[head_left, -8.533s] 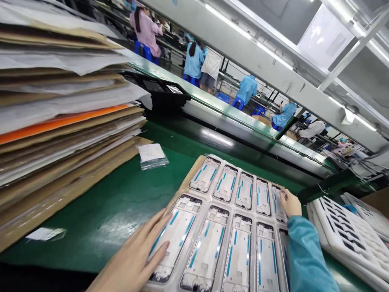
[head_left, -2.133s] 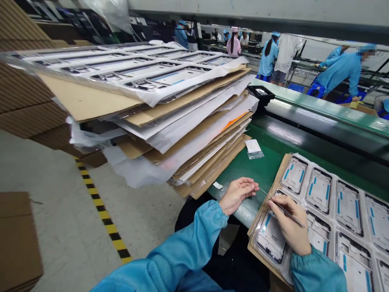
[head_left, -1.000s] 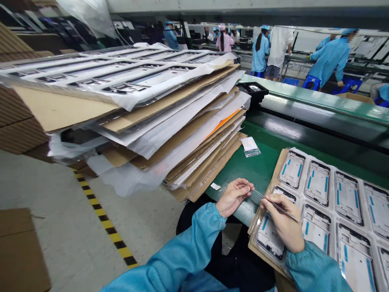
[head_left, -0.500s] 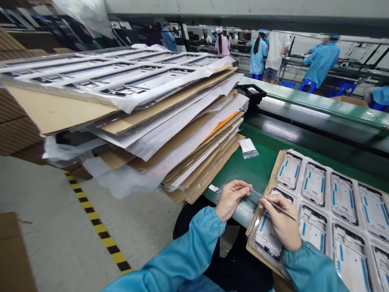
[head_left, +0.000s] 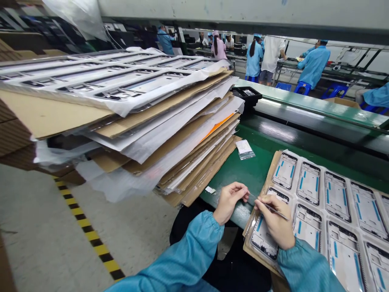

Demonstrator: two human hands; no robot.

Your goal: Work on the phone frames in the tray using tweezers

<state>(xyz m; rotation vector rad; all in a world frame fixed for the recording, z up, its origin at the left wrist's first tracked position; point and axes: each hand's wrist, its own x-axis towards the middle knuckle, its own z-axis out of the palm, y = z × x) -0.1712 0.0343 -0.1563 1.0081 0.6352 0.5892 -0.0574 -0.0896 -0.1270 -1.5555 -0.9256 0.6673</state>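
Note:
My right hand [head_left: 276, 221] is closed on a thin pair of metal tweezers [head_left: 278, 213], whose tips point left toward my other hand. Fingers pinched together, my left hand [head_left: 227, 202] meets the tweezer tips; what lies between its fingertips is too small to make out. Under and beside my right wrist lies a white tray [head_left: 296, 196] of phone frames [head_left: 337, 194] with blue strips, resting on cardboard. A small white piece [head_left: 210, 190] sits on the green bench [head_left: 237, 172] left of my left hand.
A tall leaning stack of cardboard [head_left: 194, 150] and trays rises on the left, topped by more phone frames [head_left: 146, 81]. Behind my hands lie a small labelled plastic bag [head_left: 244, 149] and a black box [head_left: 247, 95]. Several people work at far benches.
The view has shifted slightly, moving the scene a little left. Both hands keep nearly the same pose, the left fingertips still close to the tweezer tips.

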